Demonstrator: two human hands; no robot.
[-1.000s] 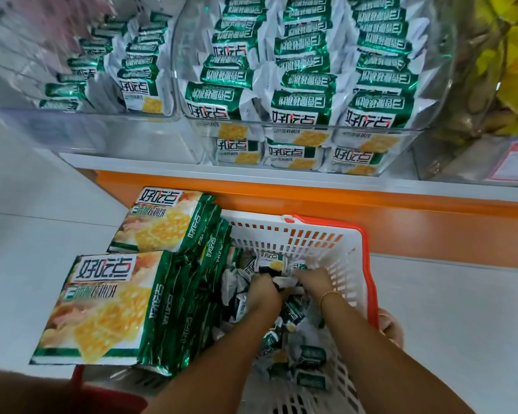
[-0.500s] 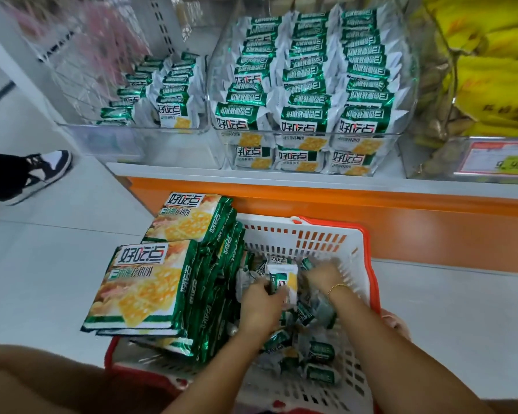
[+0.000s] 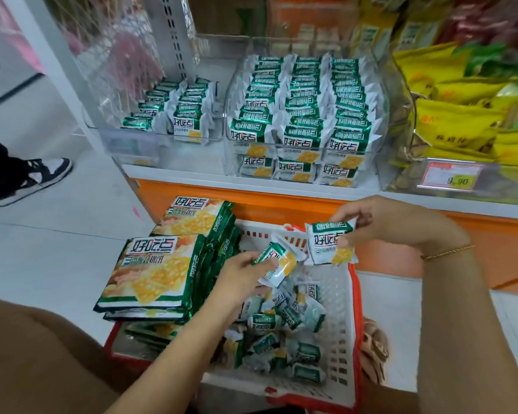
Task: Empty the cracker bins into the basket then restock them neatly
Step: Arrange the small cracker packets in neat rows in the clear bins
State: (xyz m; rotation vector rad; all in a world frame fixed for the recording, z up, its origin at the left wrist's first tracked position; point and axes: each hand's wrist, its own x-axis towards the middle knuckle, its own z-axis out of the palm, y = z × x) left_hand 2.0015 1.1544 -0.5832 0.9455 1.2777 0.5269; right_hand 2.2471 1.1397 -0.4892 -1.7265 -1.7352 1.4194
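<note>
Fingers of the right hand [image 3: 395,225] pinch a 好吃点 cracker pack [image 3: 331,245]. The left hand [image 3: 240,280] holds a second pack [image 3: 277,265]. At two o'clock, a price tag [image 3: 453,174] says 9.90.

We see glossy foil cracker packets [image 3: 331,245], a slotted plastic basket [image 3: 340,318], and clear, shiny plastic bins [image 3: 380,94].
</note>
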